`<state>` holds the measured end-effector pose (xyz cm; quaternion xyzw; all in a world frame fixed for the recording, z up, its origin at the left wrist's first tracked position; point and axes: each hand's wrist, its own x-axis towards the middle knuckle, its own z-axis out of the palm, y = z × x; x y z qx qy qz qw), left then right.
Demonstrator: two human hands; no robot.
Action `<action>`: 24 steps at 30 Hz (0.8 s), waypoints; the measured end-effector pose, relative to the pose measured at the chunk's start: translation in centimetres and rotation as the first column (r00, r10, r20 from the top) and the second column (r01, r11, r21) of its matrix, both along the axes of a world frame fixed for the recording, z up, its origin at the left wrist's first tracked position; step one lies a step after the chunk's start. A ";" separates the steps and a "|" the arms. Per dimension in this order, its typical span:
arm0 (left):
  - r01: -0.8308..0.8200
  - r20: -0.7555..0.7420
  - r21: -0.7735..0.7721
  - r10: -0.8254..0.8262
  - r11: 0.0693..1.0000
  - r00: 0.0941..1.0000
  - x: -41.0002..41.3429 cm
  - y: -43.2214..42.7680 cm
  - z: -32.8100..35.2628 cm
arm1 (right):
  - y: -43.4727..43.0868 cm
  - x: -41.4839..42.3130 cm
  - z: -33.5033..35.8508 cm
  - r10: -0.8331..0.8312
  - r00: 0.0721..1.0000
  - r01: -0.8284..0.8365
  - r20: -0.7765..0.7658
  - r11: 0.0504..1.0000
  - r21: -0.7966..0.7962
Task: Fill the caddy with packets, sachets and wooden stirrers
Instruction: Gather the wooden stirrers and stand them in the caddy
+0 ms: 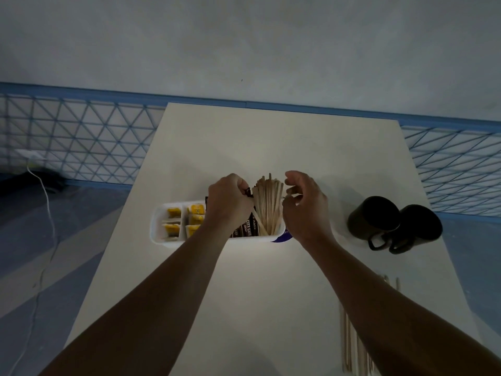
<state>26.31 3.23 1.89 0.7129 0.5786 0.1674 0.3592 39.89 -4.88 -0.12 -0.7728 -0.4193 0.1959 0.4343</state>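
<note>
The white caddy (pixel 160 234) lies left-to-right on the table (pixel 271 147). The wooden stirrers (pixel 268 204) stand upright in its right compartment. The left hand (pixel 230 202) pinches a dark sachet (pixel 245 229). The right hand (pixel 305 206) curls beside the stirrers, and I cannot tell its grip.

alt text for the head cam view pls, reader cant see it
A left hand grips dark sachets and a right hand curls beside upright wooden stirrers in a white caddy on a pale table. Yellow packets fill its left compartments; two dark mugs stand to its right.
</note>
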 end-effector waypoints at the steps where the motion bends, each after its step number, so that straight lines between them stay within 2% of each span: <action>1: 0.009 -0.006 0.003 -0.009 1.000 1.000 0.0 0.1 0.0 | 0.0 0.1 -0.1 -0.008 1.000 0.008 0.004 1.000 -0.008; 9: 0.043 0.028 0.059 -0.045 0.997 0.999 1.3 0.2 0.3 | 0.3 1.1 -1.5 -0.004 1.000 0.002 -0.010 0.978 -0.207; 12: 0.045 0.051 0.073 -0.049 0.996 0.998 1.8 0.4 0.1 | 0.7 1.0 -1.8 0.027 0.999 -0.033 -0.025 0.973 -0.231; 17: 0.124 -0.042 0.078 -0.121 0.989 0.992 2.5 1.1 0.5 | 1.5 0.6 -2.3 0.105 0.993 -0.080 0.046 0.922 -0.378; 21: 0.218 -0.044 0.016 -0.217 0.976 0.975 2.9 1.5 0.9 | 1.7 0.2 -2.1 0.178 0.982 -0.147 0.055 0.920 -0.363; 24: 0.245 -0.059 0.033 -0.242 0.969 0.968 3.1 1.6 1.1 | 1.8 0.1 -1.8 0.181 0.978 -0.144 0.102 0.945 -0.292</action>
